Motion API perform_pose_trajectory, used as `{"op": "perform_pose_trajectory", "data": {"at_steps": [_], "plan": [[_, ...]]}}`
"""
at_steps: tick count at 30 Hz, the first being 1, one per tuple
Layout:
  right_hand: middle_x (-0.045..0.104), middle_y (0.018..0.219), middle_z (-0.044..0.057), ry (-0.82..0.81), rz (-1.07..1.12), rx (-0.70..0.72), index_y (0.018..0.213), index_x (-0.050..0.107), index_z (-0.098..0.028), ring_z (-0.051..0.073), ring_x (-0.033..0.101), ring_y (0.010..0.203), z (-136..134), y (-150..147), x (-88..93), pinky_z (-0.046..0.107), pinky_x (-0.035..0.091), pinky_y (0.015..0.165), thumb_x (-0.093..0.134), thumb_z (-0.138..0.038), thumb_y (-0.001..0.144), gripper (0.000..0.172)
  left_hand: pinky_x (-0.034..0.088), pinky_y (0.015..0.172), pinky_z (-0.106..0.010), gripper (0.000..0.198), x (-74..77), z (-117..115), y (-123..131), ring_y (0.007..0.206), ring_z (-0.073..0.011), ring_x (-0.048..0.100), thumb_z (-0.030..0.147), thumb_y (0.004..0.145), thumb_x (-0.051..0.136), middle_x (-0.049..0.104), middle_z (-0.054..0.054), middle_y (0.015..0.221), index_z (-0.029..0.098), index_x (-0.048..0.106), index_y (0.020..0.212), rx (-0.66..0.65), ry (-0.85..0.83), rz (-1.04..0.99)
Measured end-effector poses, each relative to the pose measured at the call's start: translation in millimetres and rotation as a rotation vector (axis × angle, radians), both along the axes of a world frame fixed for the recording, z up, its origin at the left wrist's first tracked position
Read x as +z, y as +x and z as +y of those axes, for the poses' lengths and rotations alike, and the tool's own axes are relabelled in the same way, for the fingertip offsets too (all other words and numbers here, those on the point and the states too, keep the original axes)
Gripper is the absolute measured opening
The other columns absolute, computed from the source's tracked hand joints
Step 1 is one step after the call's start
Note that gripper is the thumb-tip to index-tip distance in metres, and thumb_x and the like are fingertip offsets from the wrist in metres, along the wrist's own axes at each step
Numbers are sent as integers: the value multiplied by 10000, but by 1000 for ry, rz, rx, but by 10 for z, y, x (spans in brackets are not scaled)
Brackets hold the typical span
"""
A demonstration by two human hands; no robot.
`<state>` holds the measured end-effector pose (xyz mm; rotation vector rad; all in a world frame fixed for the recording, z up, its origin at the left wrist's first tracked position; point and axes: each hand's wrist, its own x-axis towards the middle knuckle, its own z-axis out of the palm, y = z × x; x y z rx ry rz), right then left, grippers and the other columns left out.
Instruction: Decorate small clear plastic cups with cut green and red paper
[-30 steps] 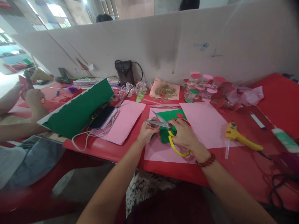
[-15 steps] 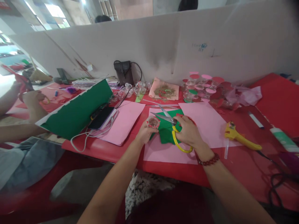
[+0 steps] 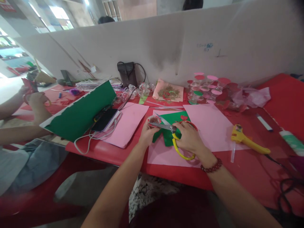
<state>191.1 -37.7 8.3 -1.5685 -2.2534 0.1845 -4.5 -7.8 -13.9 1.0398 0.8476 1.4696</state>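
Note:
Pinched in my left hand (image 3: 147,134) is a small clear plastic cup (image 3: 153,120) with a red edge. My right hand (image 3: 192,138) is closed on a pair of scissors (image 3: 182,154) with yellow handles. The blades are parted and reach left to the cup, one lying across its near side. Under the hands lies a piece of green paper (image 3: 168,141) on a pink sheet (image 3: 161,156). Small red scraps (image 3: 183,117) rest on the green paper. A red curved edge shows just beyond my right hand; what it belongs to is hidden.
Right of me lies a yellow glue gun (image 3: 249,142) with a cord. Cups with coloured discs (image 3: 204,88) cluster at the back, beside a scrap-covered pink sheet (image 3: 169,91). A phone (image 3: 105,120) and green board (image 3: 80,114) stand left. Another person's hands (image 3: 36,101) work far left.
The scissors have moved left, so their blades now reach over the cup instead of beside it. Red scraps on the green paper show more clearly beyond my right hand.

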Motion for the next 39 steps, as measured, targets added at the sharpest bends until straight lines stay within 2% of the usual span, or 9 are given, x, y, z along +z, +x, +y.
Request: {"op": "perform_pose_trajectory", "data": {"at_steps": [6, 12, 16, 21, 24, 28, 33, 36, 39], "plan": [[601, 1063, 94, -43, 0, -28, 1154, 603, -239, 263, 593, 993, -33, -70, 21, 331, 447, 796, 598, -220, 719, 435, 380, 624, -224, 268, 47, -44, 39, 649, -93, 484, 123, 536, 726, 552, 34, 710, 175, 596, 765, 46, 41, 86], [614, 1074, 97, -17, 26, -95, 1191, 600, -239, 264, 598, 979, 23, -27, 28, 323, 446, 774, 615, -239, 717, 474, 389, 652, -240, 250, 27, -79, 123, 669, -102, 497, 199, 592, 770, 567, 18, 702, 155, 613, 781, -73, 28, 167], [633, 1068, 92, -43, 79, -104, 1190, 602, -237, 263, 598, 1009, 70, 48, 18, 330, 456, 810, 623, -302, 746, 450, 372, 594, -224, 293, 13, -33, 95, 623, -82, 483, 186, 571, 770, 563, 30, 707, 165, 601, 810, -7, -32, 105], [625, 1162, 130, -124, -35, -311, 1328, 543, -267, 315, 621, 1024, 127, 172, 19, 395, 457, 835, 609, -397, 783, 563, 259, 476, -205, 384, 28, -26, 45, 480, -38, 350, 159, 552, 748, 479, 83, 639, 196, 559, 885, -30, -135, 35], [632, 1137, 153, -206, -162, -361, 1384, 500, -275, 356, 628, 1040, 154, 245, 15, 426, 450, 833, 590, -398, 796, 607, 286, 494, -201, 380, 32, -48, 51, 496, -41, 375, 178, 564, 768, 486, 78, 635, 188, 562, 884, -72, -135, 56], [620, 1157, 167, -290, -213, -348, 1343, 542, -269, 384, 598, 1110, 160, 296, 15, 461, 448, 853, 569, -474, 821, 561, 386, 597, -213, 352, 34, -59, 56, 593, -68, 470, 185, 564, 802, 527, 53, 659, 165, 594, 847, -50, -100, 141], [593, 1174, 166, -307, -259, -283, 1362, 541, -269, 371, 595, 1087, 82, 348, 95, 478, 461, 846, 620, -472, 802, 601, 393, 624, -227, 300, 49, -45, 39, 627, -86, 486, 153, 547, 778, 543, 37, 675, 154, 620, 802, -27, -105, 190], [580, 1213, 175, -222, -260, -236, 1337, 586, -237, 389, 564, 1113, 29, 339, 199, 500, 465, 855, 679, -355, 769, 587, 386, 626, -234, 254, 67, -48, 34, 637, -98, 494, 135, 537, 743, 548, 31, 677, 157, 621, 759, -45, -97, 223], [608, 1211, 139, -52, -58, -64, 1246, 663, -225, 326, 558, 1127, 32, 194, 294, 468, 448, 933, 669, -273, 814, 435, 381, 627, -238, 231, 68, -58, 39, 637, -104, 490, 141, 532, 725, 544, 33, 672, 164, 619, 736, -68, -74, 237]]}}
